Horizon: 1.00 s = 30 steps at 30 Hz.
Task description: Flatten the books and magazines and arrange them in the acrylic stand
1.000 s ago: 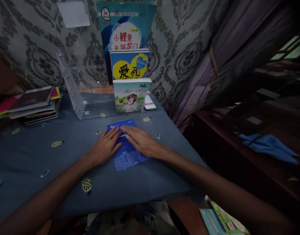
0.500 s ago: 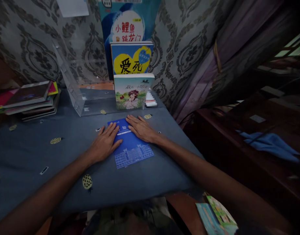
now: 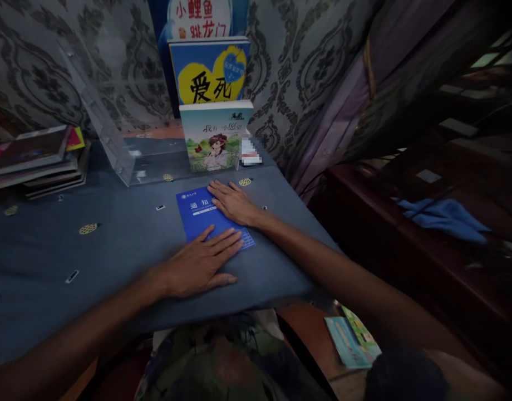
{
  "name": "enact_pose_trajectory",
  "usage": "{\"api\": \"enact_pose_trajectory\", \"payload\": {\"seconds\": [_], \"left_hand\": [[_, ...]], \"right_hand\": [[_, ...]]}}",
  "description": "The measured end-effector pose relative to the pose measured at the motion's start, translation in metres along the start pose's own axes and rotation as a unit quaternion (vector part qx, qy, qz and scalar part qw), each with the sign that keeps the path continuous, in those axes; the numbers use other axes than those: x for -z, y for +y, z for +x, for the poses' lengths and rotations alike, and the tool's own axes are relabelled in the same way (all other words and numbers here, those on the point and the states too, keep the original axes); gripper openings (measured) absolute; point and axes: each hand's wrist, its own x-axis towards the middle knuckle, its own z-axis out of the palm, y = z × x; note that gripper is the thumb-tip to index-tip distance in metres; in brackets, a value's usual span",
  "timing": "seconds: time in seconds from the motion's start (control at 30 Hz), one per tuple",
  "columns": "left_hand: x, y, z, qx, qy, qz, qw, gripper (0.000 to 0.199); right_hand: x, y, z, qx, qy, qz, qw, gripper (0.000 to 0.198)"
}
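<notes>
Compared with half a second ago, the left hand (image 3: 208, 259) has shifted from the far left side of the blue booklet (image 3: 197, 223) down to its near edge, uncovering the title, while the right hand (image 3: 234, 205) keeps to the right side. The booklet lies flat on the cloth-covered worktop (image 3: 126, 239), in the middle, with its near left corner hidden under the left hand.

As I judge it, the main risk is skewing: two hands pressing at opposite corners with uneven force could turn the booklet askew or ruck the soft covering beneath it. A thin cover may also crease if a fingertip catches its edge; its thickness cannot be told from here. A hard push toward the far side might run it into the foot of the front book (image 3: 217, 139), which stands just beyond, and tip that over.

Both hands are palm down, holding nothing. The left one points right, its fingers loosely fanned and the thumb resting off the booklet on the near side. The right one angles toward the far left, fingers slightly spread, tips by the far right corner. Both forearms reach in low from the near side.

Farther out, a yellow-and-blue book (image 3: 210, 72) rises behind the front book, a clear stand (image 3: 124, 172) sits to their left, and a stack of books (image 3: 43, 164) lies at far left.
</notes>
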Motion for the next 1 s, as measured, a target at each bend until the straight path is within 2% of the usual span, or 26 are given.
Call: {"api": "enact_pose_trajectory", "payload": {"seconds": [0.1,0.23,0.4,0.47,0.53,0.6,0.67,0.77,0.87,0.93,1.0], "left_hand": [[0.003,0.006,-0.001,-0.01,-0.012,-0.024,1.0,0.068],[0.005,0.005,-0.004,0.0,0.015,-0.049,0.999,0.065],[0.004,-0.02,-0.007,0.039,0.081,-0.043,0.995,0.044],[0.009,-0.041,-0.005,0.098,0.122,-0.001,0.988,0.044],[0.019,-0.063,0.0,0.196,0.157,0.047,0.967,0.05],[0.032,-0.084,0.005,0.277,0.16,0.08,0.944,0.055],[0.044,-0.1,0.012,0.316,0.145,0.086,0.934,0.055],[0.056,-0.117,0.019,0.332,0.143,0.039,0.932,0.052],[0.063,-0.127,0.021,0.326,0.176,-0.044,0.928,0.051],[0.066,-0.13,0.018,0.317,0.198,-0.129,0.918,0.049],[0.07,-0.129,0.014,0.303,0.202,-0.258,0.895,0.048]], "right_hand": [[0.001,-0.003,-0.002,0.0,0.011,-0.003,1.0,0.051],[0.002,-0.011,-0.018,-0.005,0.014,-0.008,1.0,0.05],[0.005,-0.024,-0.05,-0.014,0.019,-0.009,1.0,0.049],[0.007,-0.028,-0.058,-0.031,0.021,-0.016,0.999,0.05],[0.009,-0.031,-0.062,-0.039,0.024,-0.018,0.999,0.05],[0.011,-0.032,-0.062,-0.038,0.023,-0.016,0.999,0.049],[0.012,-0.032,-0.061,-0.038,0.019,-0.019,0.999,0.049],[0.013,-0.033,-0.06,-0.043,0.009,-0.031,0.999,0.051],[0.014,-0.034,-0.061,-0.047,0.012,-0.025,0.999,0.051],[0.014,-0.034,-0.063,-0.049,0.021,-0.004,0.999,0.052],[0.014,-0.031,-0.063,-0.057,0.035,0.033,0.997,0.058]]}}
